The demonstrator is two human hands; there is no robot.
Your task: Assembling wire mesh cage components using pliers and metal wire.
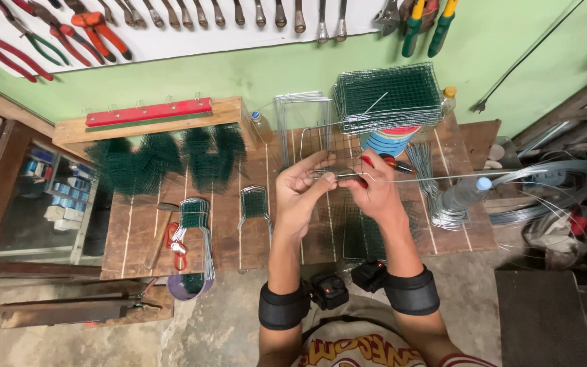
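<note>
1. Wire mesh panel (338, 160), a grid of thin grey wire, is held up over the middle of the wooden surface (137, 238), between both hands and a little above the boards.
2. Left hand (300, 187) has its fingers pinched on the near edge of the panel; they are clenched on the wire, not released.
3. Right hand (375, 190) grips red-handled pliers (385, 162), whose nose meets the panel's edge just beside the left fingertips. A long straight wire (443, 178) runs from that spot to the right.
4. As a judgement, the work looks part way through: a tall stack of green mesh panels (388, 95) sits at the far right of the surface, and small finished-looking mesh pieces (254, 204) with wire legs lie near the left hand, with another bundle (195, 217) further left. The panel in hand seems still unfinished, and a coil of wire (558, 187) lies at the right, off the surface.
5. Containers: a clear plastic bottle (467, 194) lies by the right hand and two more bottles stand at the far edge; I cannot tell what any of them holds. A purple bowl (188, 289) at the near left edge holds some green mesh.
</note>
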